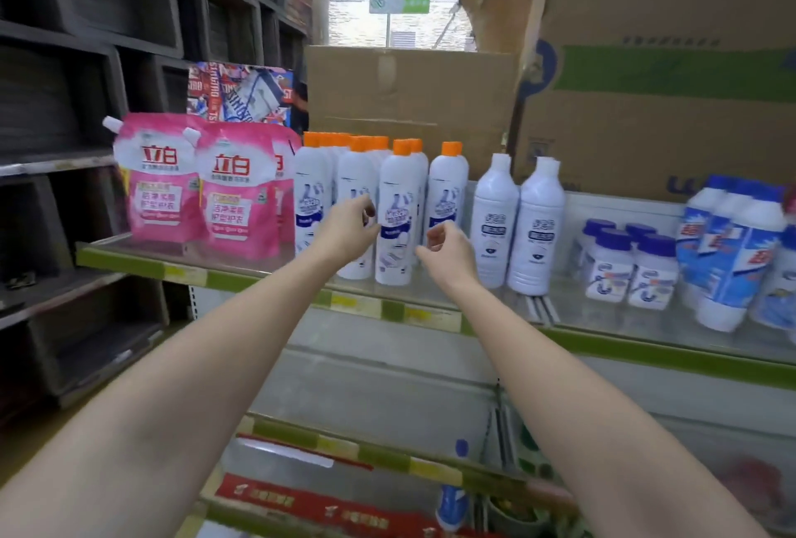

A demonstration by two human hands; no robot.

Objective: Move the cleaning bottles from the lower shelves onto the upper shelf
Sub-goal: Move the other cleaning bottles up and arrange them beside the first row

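- Left hand [351, 227]: raised in front of the upper shelf [387, 309], fingers loosely curled with thumb and forefinger near each other. It holds nothing. Its fingertips lie just in front of the front orange-capped bottle [396, 214]; whether they touch it cannot be told.
- Right hand [448, 251]: raised beside the left, fingers loosely curled, palm side turned toward the shelf. It holds nothing and sits just to the right of the same bottle, in front of another orange-capped bottle [448, 188].
- The two hands are apart, one on each side of the front bottle, neither clamped on anything.
- Orange-capped bottles [344, 192]: a group of white bottles, upright on the upper shelf, in rows reaching back toward a cardboard box [409, 85].
- Two white-capped bottles [517, 218]: upright on the same shelf, just right of the orange-capped group.
- Pink pouches [194, 188]: upright at the left end of the shelf.
- Blue-lidded jars [624, 266] and blue-and-white bottles [732, 248]: at the right of the shelf.
- Lower shelf [387, 464]: a blue-topped bottle [452, 498] stands there, blurred, between the two forearms.
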